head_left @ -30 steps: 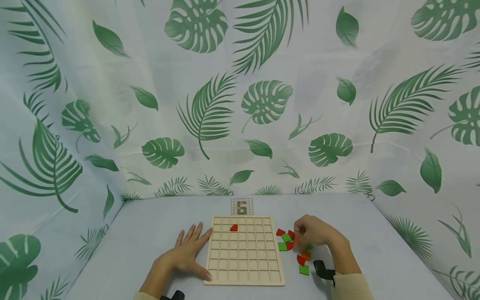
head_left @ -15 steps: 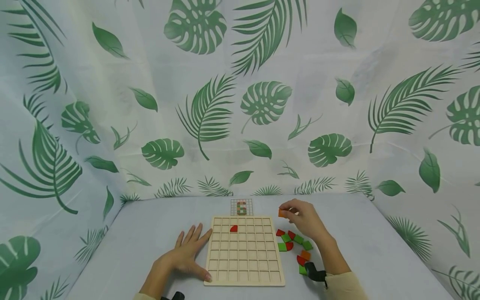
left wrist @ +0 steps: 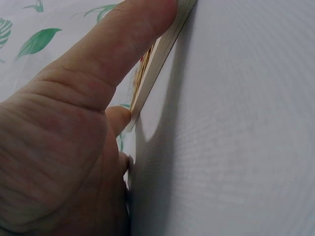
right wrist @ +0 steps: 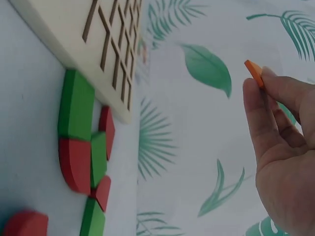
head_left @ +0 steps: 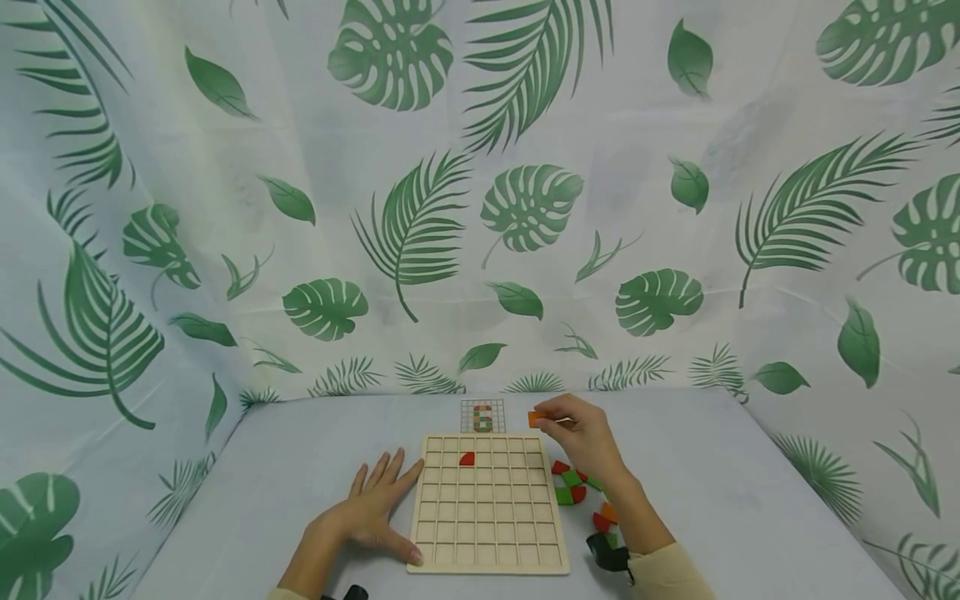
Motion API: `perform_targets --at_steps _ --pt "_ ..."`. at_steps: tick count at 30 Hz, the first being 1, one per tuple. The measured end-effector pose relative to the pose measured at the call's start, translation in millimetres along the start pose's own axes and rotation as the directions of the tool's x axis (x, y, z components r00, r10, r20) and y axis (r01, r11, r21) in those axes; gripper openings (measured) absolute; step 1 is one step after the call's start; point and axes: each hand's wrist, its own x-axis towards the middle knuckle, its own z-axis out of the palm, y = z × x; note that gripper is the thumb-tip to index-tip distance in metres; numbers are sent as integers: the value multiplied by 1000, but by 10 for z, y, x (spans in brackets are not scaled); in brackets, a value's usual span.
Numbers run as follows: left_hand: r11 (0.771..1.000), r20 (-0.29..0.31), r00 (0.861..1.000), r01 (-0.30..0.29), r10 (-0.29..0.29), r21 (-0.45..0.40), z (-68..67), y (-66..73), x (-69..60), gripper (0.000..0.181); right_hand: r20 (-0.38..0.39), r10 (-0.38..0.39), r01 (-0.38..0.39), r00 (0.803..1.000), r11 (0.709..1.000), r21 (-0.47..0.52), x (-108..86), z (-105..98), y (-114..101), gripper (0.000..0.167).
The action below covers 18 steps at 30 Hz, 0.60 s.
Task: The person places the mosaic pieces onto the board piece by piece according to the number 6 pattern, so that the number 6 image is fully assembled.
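A wooden grid board lies on the table with a red quarter-round piece in one of its upper cells. My left hand rests with spread fingers at the board's left side, its thumb at the near left corner; the left wrist view shows the thumb against the board's edge. My right hand pinches an orange piece between thumb and fingertips, raised beyond the board's far right corner. In the right wrist view the orange piece stands tilted in the fingertips.
Right of the board lie several red and green pieces, among them a green one and a red one; an orange piece is partly behind my right forearm. A small printed grid card with a coloured pattern lies beyond the board.
My right hand picked the orange piece out of the loose pieces, lifted it away from them and moved left toward the card. My left hand has stayed in place.
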Motion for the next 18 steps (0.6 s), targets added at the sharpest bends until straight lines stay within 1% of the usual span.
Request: perform_targets --at_steps 2,6,8,11,15,18 --pt "1000 0 1000 0 0 1 3 0 1 139 -18 2 -2 1000 1000 22 2 53 -4 20" --pt "1000 0 1000 -2 2 1 5 -7 2 139 -25 58 -57 998 998 13 22 153 -30 21" --pt "1000 -1 1000 -2 2 0 5 -9 4 139 -7 100 -99 995 995 11 29 197 -46 24" --pt "1000 0 1000 -4 4 -2 1 -7 4 139 29 141 -141 990 990 12 29 254 -77 29" --pt "1000 1 1000 -6 6 -5 -3 2 1 140 76 145 -146 986 989 -3 24 319 -95 30" --pt "1000 0 1000 -5 5 -9 -6 6 0 140 106 133 -132 985 991 -19 25 370 -89 29"
